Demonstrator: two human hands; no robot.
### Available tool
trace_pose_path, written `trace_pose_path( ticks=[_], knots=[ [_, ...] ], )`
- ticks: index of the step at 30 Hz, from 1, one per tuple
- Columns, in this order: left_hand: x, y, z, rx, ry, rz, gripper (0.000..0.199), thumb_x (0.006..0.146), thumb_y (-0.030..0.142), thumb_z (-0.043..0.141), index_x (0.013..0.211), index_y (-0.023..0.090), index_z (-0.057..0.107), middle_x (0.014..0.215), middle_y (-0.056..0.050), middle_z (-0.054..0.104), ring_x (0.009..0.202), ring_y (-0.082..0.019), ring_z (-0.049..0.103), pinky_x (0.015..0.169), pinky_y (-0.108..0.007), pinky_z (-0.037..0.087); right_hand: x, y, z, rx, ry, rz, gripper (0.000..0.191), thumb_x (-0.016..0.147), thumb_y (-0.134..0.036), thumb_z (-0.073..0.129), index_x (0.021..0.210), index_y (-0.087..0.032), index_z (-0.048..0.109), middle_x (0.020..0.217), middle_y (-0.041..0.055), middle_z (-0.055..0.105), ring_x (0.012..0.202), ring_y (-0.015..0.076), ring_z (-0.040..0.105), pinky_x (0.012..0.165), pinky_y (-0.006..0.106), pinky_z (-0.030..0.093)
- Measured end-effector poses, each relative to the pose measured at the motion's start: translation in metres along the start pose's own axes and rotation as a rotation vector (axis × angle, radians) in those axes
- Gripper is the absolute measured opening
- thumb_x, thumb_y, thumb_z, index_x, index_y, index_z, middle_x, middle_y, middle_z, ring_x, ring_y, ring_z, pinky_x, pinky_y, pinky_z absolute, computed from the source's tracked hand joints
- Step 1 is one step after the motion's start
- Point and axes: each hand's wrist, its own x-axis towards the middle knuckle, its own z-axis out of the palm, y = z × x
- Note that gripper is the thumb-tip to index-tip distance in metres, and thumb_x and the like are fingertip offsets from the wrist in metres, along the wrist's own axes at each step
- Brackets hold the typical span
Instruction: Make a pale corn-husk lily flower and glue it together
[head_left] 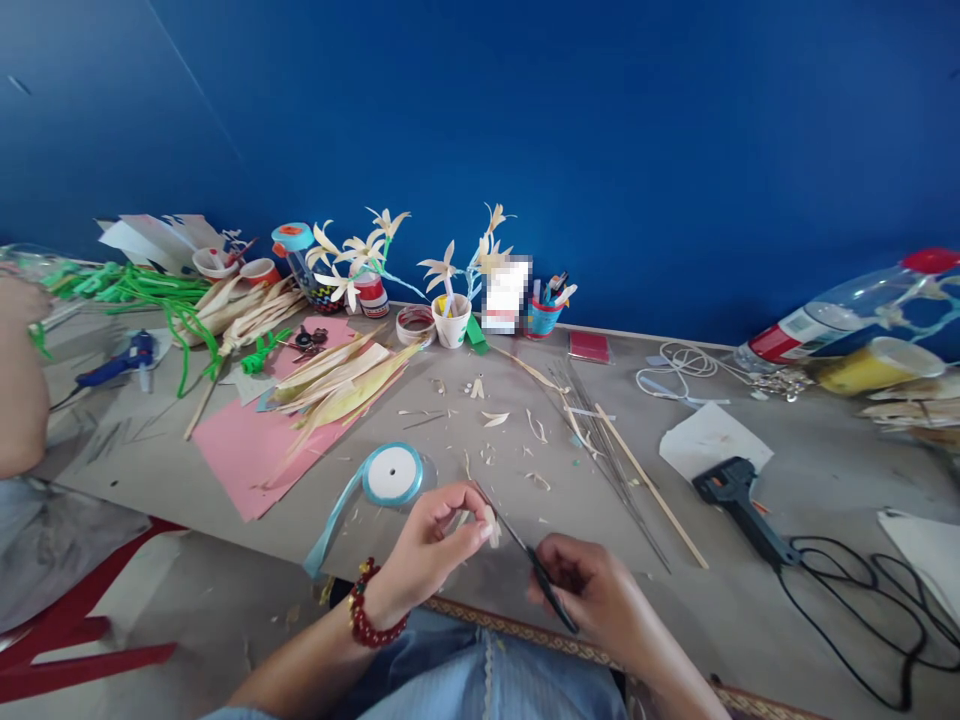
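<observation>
Between the thumb and forefinger of my left hand (pixel 442 530) is a small pale strip of corn husk (pixel 493 527). My right hand (pixel 592 585) grips black-handled scissors (pixel 546 575), whose dark blades point up and left, close to the left fingertips. Whether the blades touch the husk I cannot tell. A roll of light blue ribbon (pixel 392 474) lies just beyond my left hand, its loose end hanging over the table edge. Curled husk scraps (pixel 495 419) are scattered on the grey table (pixel 480 455) in front of both hands.
To the left, husks (pixel 352 385) lie on pink paper (pixel 255 455). Husk flowers (pixel 442 268) stand in a white cup (pixel 451 325) at the back. Thin wires (pixel 611 455), a wooden stick (pixel 652 488) and a corded glue gun (pixel 750 515) are at right. Another person's arm (pixel 19 375) shows at far left.
</observation>
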Motion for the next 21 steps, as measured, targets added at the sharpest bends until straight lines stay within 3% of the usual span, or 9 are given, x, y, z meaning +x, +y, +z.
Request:
trace_pose_path(
  ticks=[4, 8, 13, 17, 21],
  knots=[
    [0.000, -0.008, -0.005, -0.133, 0.025, 0.001, 0.013, 0.086, 0.023, 0.060, 0.075, 0.017, 0.057, 0.076, -0.003, 0.058, 0.072, -0.015, 0.053, 0.067, -0.026, 0.039, 0.000, 0.018, -0.015, -0.615, 0.272, -0.010, 0.015, 0.080, -0.037, 0.062, 0.080, -0.024, 0.055, 0.061, -0.0025, 0.064, 0.053, 0.0165, 0.060, 0.050, 0.023, 0.032],
    [0.002, -0.011, -0.008, -0.195, 0.094, -0.017, 0.013, 0.086, 0.022, 0.061, 0.075, 0.017, 0.058, 0.073, -0.002, 0.058, 0.073, -0.014, 0.053, 0.068, -0.026, 0.040, -0.001, 0.029, -0.017, -0.955, 0.388, 0.037, 0.013, 0.083, -0.035, 0.061, 0.090, -0.025, 0.056, 0.063, 0.0001, 0.070, 0.057, 0.0241, 0.069, 0.048, 0.026, 0.033],
    [0.008, -0.010, -0.007, -0.237, 0.136, -0.025, 0.012, 0.085, 0.022, 0.063, 0.075, 0.016, 0.057, 0.070, -0.001, 0.058, 0.068, -0.013, 0.051, 0.066, -0.026, 0.039, 0.003, 0.009, -0.018, -1.011, 0.291, -0.017, 0.018, 0.079, -0.025, 0.067, 0.093, -0.025, 0.056, 0.085, 0.0046, 0.075, 0.068, 0.0263, 0.072, 0.049, 0.028, 0.032],
    [0.011, -0.011, -0.005, -0.290, 0.144, -0.070, 0.011, 0.083, 0.021, 0.065, 0.076, 0.016, 0.057, 0.071, 0.000, 0.058, 0.065, -0.011, 0.050, 0.065, -0.025, 0.039, 0.009, -0.008, -0.025, -1.037, 0.215, -0.049, 0.015, 0.081, -0.029, 0.067, 0.091, -0.024, 0.057, 0.094, 0.0050, 0.071, 0.084, 0.0264, 0.071, 0.056, 0.029, 0.038],
    [0.014, -0.008, -0.006, -0.278, 0.156, -0.107, 0.014, 0.082, 0.024, 0.066, 0.075, 0.016, 0.056, 0.070, 0.000, 0.058, 0.064, -0.011, 0.051, 0.064, -0.025, 0.040, 0.017, -0.011, -0.031, -1.058, 0.106, -0.013, 0.014, 0.079, -0.030, 0.068, 0.086, -0.022, 0.060, 0.097, 0.0054, 0.068, 0.079, 0.0251, 0.070, 0.056, 0.029, 0.037]
  ],
)
